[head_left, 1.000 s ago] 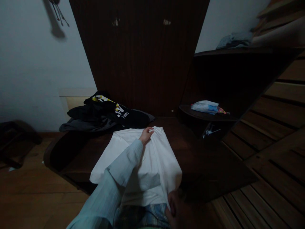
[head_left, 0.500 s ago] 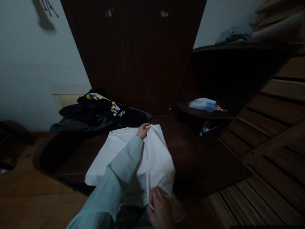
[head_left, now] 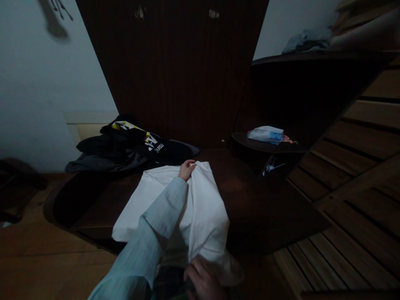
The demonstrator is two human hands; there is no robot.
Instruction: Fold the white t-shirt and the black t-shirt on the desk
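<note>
A white shirt lies partly folded over the front of a dark wooden bench, its right side turned inward in a long crease. At the shirt's far edge my left hand is closed, pinching the cloth at the top of that crease. My left forearm, in a light blue-grey sleeve, crosses over the shirt and hides part of it. Close to my body, my right hand has its fingers curled on the shirt's near edge; it is dim and slightly blurred, and the thumb is hard to see.
Dark clothes with white and yellow print are heaped at the bench's back left. A blue-and-white packet rests on a small shelf to the right. Folded cloth sits on the upper shelf. Slatted wood borders the right side.
My right hand has moved slightly left and toward my body, drawing the near end of the fold with it. My left hand stays at the far edge.
</note>
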